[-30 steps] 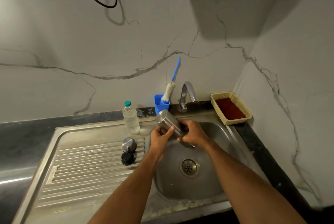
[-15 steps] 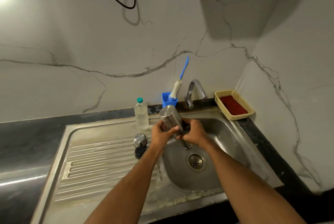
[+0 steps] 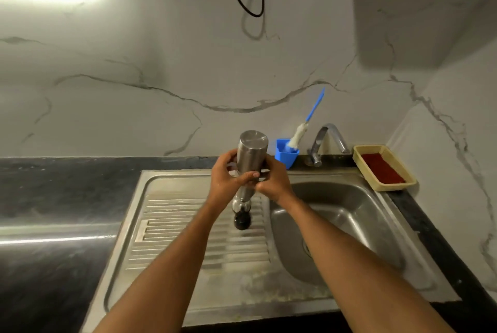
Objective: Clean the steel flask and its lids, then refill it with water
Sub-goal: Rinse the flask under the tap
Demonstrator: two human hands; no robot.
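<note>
Both your left hand (image 3: 228, 176) and right hand (image 3: 271, 180) grasp the inverted cylindrical steel flask (image 3: 250, 160) over the ribbed draining board (image 3: 174, 230); rinsing apparently underway, lids and refill outstanding.

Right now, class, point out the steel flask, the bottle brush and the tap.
steel flask (image 3: 251, 156), head view, on its brushed side wall.
bottle brush (image 3: 298, 136), head view, on its white bristles.
tap (image 3: 329, 133), head view, on its curved spout.

The flask (image 3: 251, 155) is silver steel, and the lid (image 3: 242, 220) below it is black. The brush holder (image 3: 286, 154) is blue, the tray (image 3: 383, 167) is beige with red inside. The wall (image 3: 161, 69) is white marble with grey veins.
</note>
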